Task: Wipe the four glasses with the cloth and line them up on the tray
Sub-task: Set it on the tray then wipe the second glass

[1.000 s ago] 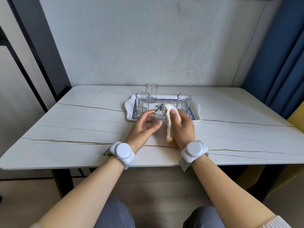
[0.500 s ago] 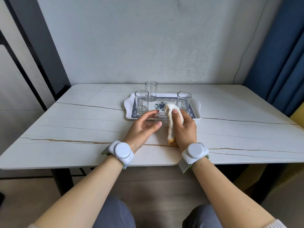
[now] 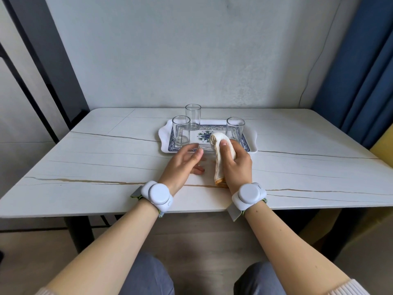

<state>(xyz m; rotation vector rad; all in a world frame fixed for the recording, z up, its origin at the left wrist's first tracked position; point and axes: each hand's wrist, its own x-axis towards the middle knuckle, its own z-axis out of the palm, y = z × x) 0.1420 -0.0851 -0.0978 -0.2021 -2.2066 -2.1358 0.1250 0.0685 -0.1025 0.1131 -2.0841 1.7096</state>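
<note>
A clear glass (image 3: 204, 148) stands on the white table just in front of the tray, mostly hidden between my hands. My left hand (image 3: 185, 165) curls its thumb and fingers round the glass's left side. My right hand (image 3: 235, 165) grips a cream cloth (image 3: 219, 158) with an orange hem and presses it against the glass's right side and rim. Three more clear glasses stand upright on the blue-patterned white tray (image 3: 252, 143): one at the left (image 3: 181, 130), one at the back (image 3: 193, 116), one at the right (image 3: 235, 128).
The marble-look table (image 3: 106, 167) runs to a grey wall behind the tray. A blue curtain (image 3: 361, 71) hangs at the right, and a dark door frame (image 3: 53, 60) stands at the left. My knees show below the table's near edge.
My hands stay around the glass. The right hand has shifted the cloth slightly over the rim. The view has tilted a little.
</note>
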